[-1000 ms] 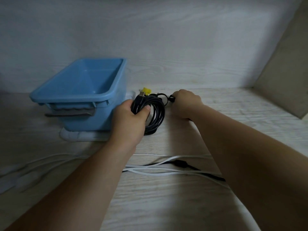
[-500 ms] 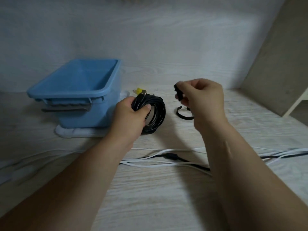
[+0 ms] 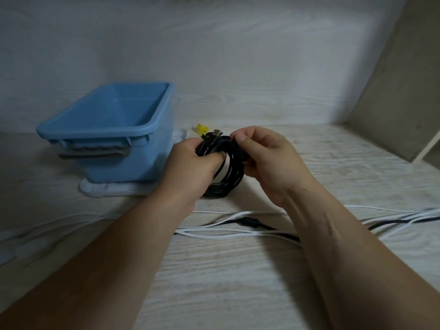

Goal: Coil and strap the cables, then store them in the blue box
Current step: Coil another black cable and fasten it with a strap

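- Your left hand (image 3: pixel 192 163) is closed round the left side of the black coil (image 3: pixel 228 179), fingers curled through its loops; it holds the bundle upright, its lower edge on or just above the desk (image 3: pixel 238 282)
- Your right hand (image 3: pixel 269 160) has thumb and forefinger pinched at the coil's upper right edge, the other fingers curled behind; whether they grip a strap or only the cable cannot be told, dark on dark
- A metal plug (image 3: pixel 216 132) sticks up from the top of the coil; a yellow connector (image 3: pixel 200 128) shows just behind it
- The step in hand looks like strapping: coiling of this cable seems done, binding not yet
- The next move likely calls for a band passed round all the turns and closed snugly, while your left hand keeps the loops together
- The blue box (image 3: pixel 95 136) stands just beside your left hand, on a white pad (image 3: pixel 114 189); no cable shows in the part of it you can see
- Loose white cables (image 3: pixel 214 226) and a black lead (image 3: pixel 248 221) lie uncoiled across the desk nearer you; most of the task remains
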